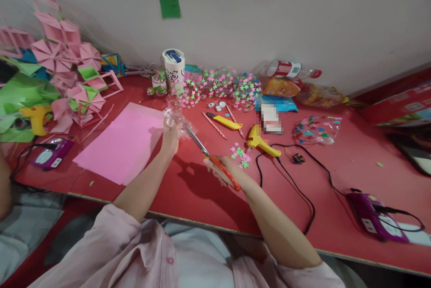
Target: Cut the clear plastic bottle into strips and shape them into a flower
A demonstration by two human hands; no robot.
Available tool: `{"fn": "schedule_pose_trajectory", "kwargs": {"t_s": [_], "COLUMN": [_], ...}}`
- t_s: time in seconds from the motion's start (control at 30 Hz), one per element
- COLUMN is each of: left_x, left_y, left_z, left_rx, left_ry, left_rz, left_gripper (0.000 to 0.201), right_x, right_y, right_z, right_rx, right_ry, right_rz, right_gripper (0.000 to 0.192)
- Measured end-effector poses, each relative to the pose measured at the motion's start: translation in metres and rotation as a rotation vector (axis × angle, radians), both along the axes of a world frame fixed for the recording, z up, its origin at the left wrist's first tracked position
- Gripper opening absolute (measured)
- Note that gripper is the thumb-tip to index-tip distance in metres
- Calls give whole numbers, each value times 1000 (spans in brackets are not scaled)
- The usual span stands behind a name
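Note:
My left hand (171, 137) grips a piece of clear crinkled plastic (174, 118) above the red table, close to the pink paper sheets (123, 144). In my right hand (224, 169) is a pair of scissors (225, 172) with orange handles. Their blades point up and left, with the tips at the plastic's right side; whether they touch it I cannot tell. Beside my right hand lie small pink and green paper stars (240, 155). Beyond it a yellow utility knife (225, 121) rests between patterned paper straws (214, 125).
A yellow glue gun (262, 141) trails a black cord to a purple power strip (375, 216). Star-filled clear bags (220, 88), a white tumbler (174, 72) and plastic bottles (289, 70) line the wall. Pink paper crafts (67, 50) pile up at left, near another person's arm (4, 184).

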State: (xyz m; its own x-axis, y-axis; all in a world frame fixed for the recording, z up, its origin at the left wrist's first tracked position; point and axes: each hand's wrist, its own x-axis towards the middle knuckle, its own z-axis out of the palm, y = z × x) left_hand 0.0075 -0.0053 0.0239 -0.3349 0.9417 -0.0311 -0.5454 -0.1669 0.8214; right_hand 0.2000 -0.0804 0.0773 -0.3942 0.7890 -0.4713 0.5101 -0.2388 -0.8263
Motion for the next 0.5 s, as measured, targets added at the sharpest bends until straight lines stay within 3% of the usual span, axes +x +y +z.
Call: {"fn": "schedule_pose_trajectory", "kwargs": {"t_s": [0.23,0.5], "left_x": [-1,-2], "left_y": [2,1], "left_z": [2,-2], "left_rx": [35,73], "left_ry": [26,81], "left_rz": [51,-32], "left_gripper": [33,35], "right_x": [-5,-1], "right_y": [1,-1], "right_z": [1,-1], "right_rx": [-26,16], "right_ry": [-85,40], "right_rz": [-53,15], "right_gripper": [52,52]}}
